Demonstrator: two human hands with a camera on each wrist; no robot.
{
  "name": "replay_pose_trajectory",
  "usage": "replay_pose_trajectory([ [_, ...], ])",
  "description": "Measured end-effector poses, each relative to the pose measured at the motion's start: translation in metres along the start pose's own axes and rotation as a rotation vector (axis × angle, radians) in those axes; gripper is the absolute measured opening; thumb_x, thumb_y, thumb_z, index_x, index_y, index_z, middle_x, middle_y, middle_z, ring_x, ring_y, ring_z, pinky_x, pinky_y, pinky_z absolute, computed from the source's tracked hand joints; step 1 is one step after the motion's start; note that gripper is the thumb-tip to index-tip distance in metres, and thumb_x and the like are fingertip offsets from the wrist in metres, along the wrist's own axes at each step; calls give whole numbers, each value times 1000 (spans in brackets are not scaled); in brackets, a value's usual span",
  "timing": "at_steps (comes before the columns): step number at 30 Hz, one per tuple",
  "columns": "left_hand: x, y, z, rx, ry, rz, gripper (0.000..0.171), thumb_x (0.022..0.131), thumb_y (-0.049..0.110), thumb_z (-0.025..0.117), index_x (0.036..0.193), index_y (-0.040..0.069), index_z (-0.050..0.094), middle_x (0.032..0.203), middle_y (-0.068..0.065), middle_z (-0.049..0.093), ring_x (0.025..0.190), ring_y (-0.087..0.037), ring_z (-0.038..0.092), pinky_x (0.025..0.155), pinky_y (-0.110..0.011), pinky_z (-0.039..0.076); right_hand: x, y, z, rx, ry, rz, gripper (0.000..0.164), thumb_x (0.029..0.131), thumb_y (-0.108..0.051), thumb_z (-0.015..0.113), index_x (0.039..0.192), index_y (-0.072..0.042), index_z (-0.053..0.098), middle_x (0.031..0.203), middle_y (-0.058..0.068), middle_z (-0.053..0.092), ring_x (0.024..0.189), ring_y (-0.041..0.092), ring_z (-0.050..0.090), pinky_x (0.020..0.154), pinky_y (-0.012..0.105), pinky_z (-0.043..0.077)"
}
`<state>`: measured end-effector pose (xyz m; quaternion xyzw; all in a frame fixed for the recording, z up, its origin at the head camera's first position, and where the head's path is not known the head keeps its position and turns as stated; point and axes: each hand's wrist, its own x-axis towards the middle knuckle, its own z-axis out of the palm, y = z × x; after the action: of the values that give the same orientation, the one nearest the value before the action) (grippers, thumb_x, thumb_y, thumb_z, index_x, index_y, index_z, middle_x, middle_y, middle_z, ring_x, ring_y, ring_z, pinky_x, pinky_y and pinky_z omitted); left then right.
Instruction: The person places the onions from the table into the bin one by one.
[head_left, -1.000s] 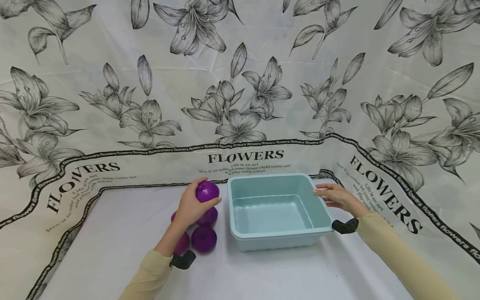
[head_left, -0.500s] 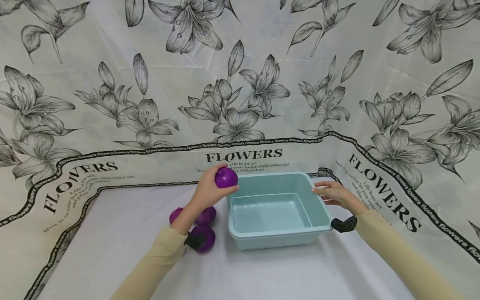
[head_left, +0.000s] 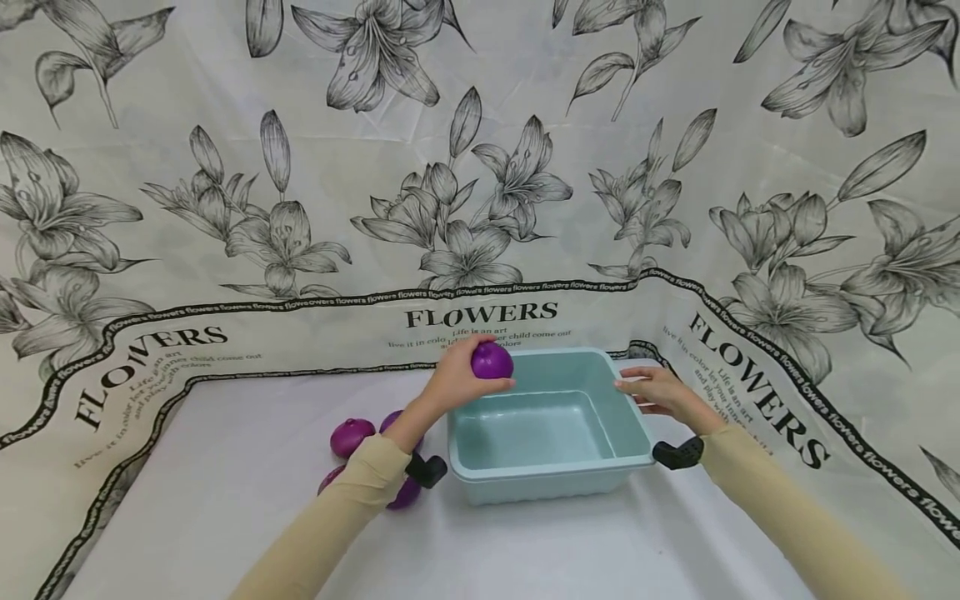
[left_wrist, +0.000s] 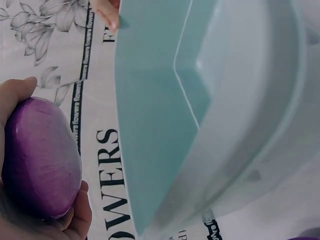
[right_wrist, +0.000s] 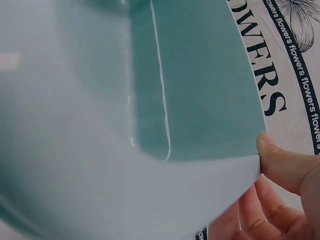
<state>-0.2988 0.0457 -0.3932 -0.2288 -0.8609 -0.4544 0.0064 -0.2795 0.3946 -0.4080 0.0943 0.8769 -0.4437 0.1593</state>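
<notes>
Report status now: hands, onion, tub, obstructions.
Left hand holds purple onion aloft, near far left corner of tub. Right hand pinches tub's right rim. Onion not yet set down in tub. No obstruction visible.

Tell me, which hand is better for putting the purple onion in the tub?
Probably the left hand: it holds the purple onion by the left end of the tub. The right hand grips the tub's opposite side and holds no onion.
</notes>
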Motion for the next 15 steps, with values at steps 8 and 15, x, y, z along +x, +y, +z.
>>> replay_pose_trajectory([
  [8,18,4,17,38,-124,55,78,71,38,83,137,16,48,133,-10,55,118,-27,56,93,-41,52,2,-2,-1,-21,9,21,69,93,-34,61,142,7,34,121,22,60,90,16,62,76,31,56],
  [15,30,7,30,63,-217,84,80,70,37,83,138,13,47,133,-9,55,117,-23,56,91,-33,53,2,-2,1,-1,10,20,66,94,-32,61,141,6,36,109,11,63,83,12,59,73,28,56],
])
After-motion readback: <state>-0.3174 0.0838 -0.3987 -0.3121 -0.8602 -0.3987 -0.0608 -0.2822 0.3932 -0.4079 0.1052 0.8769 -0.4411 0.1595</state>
